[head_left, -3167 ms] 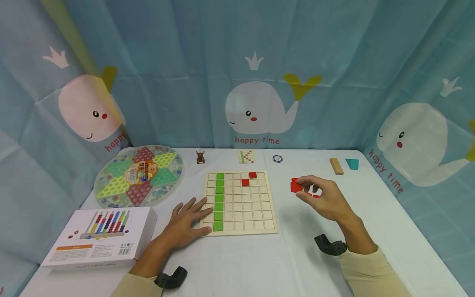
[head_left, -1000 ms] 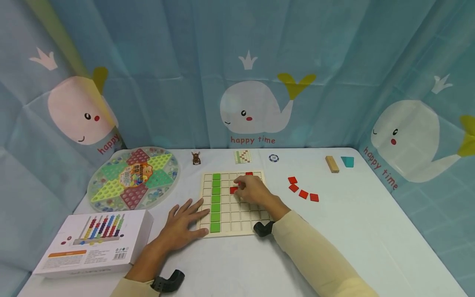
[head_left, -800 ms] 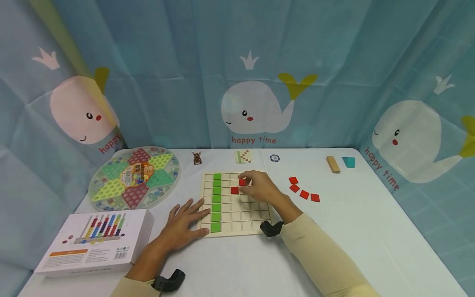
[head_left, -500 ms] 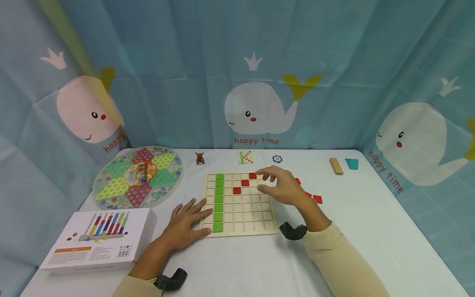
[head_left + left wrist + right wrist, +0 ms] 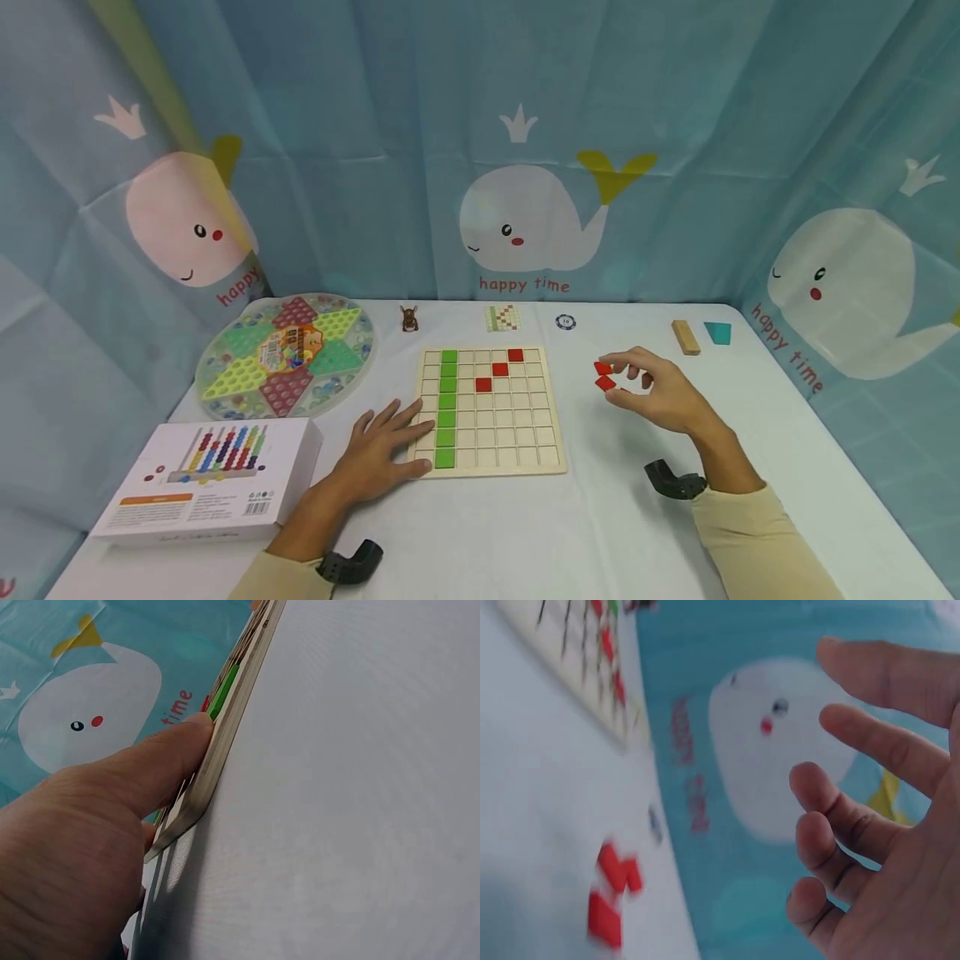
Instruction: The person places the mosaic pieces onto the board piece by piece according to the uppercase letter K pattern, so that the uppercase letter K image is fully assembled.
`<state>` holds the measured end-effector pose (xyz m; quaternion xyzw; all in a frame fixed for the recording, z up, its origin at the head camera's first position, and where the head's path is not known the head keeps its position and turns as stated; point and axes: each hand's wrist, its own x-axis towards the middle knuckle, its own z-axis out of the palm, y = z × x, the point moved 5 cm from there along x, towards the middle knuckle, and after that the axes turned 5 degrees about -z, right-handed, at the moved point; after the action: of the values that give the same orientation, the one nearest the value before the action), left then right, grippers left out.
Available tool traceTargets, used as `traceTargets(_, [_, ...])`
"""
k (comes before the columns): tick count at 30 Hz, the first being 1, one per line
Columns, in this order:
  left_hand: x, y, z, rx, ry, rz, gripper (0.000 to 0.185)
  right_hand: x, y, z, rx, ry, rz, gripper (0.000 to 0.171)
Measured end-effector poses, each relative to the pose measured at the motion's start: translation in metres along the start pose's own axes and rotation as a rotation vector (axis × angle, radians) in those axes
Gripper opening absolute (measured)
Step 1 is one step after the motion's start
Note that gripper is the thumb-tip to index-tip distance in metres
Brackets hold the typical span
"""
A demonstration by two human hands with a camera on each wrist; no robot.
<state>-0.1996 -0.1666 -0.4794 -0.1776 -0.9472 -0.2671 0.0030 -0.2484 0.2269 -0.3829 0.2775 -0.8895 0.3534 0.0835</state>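
A wooden grid board lies on the table in front of me. One column of green tiles fills its left part, and three red tiles form a diagonal near the top right. My left hand rests with spread fingers on the board's left edge; in the left wrist view its thumb touches the rim beside a green tile. Over loose red tiles right of the board hovers my right hand, thumb and forefinger apart. The right wrist view shows nothing between its fingers and the loose tiles blurred below.
Along the back stand a small brown figure, a pattern card, a poker chip, a wooden block and a teal block. At left lie a round star-patterned game board and a white abacus box.
My right hand carried a red tile to the board, left it in the grid as the third of the diagonal, and moved back right over the loose tiles. My left hand stayed put.
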Motion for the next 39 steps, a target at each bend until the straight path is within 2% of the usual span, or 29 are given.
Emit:
traceTargets(9, [0.0,-0.001,0.001,0.007,0.014,0.02,0.062,-0.031,0.062,-0.011,0.03,-0.054,0.186,0.043])
traceTargets(16, [0.001,0.0,0.001,0.0,0.012,0.014,0.062,-0.044,0.092,-0.008,0.041,-0.093,0.296,0.045])
traceTargets(22, [0.002,0.001,0.0,0.009,0.009,0.014,0.062,-0.047,0.102,-0.002,-0.013,-0.119,0.317,0.04])
traceTargets(30, [0.002,0.0,-0.001,0.004,0.004,0.019,0.063,-0.049,0.109,0.002,-0.128,-0.114,0.401,0.026])
traceTargets(35, [0.001,-0.001,-0.001,-0.002,0.009,0.024,0.063,-0.048,0.106,-0.003,-0.114,-0.112,0.416,0.027])
traceTargets(39, [0.001,-0.001,-0.001,-0.002,0.012,0.019,0.062,-0.045,0.096,-0.012,-0.087,-0.088,0.396,0.028])
